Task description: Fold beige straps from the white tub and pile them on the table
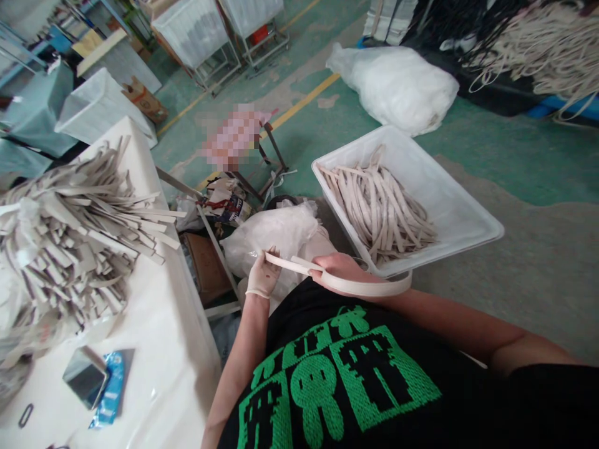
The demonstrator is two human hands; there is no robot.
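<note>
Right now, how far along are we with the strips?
Looks partway. Possibly done: the strip pile on the table. In hand: one pale strip, in left hand and right hand. Possibly left: the looped strips in the white bin. The reverse is possible.

Black short-sleeved T-shirt [468, 399] with blocky green print [314, 390], plus pale, cuffed glove [262, 282] on left hand [264, 272].
</note>
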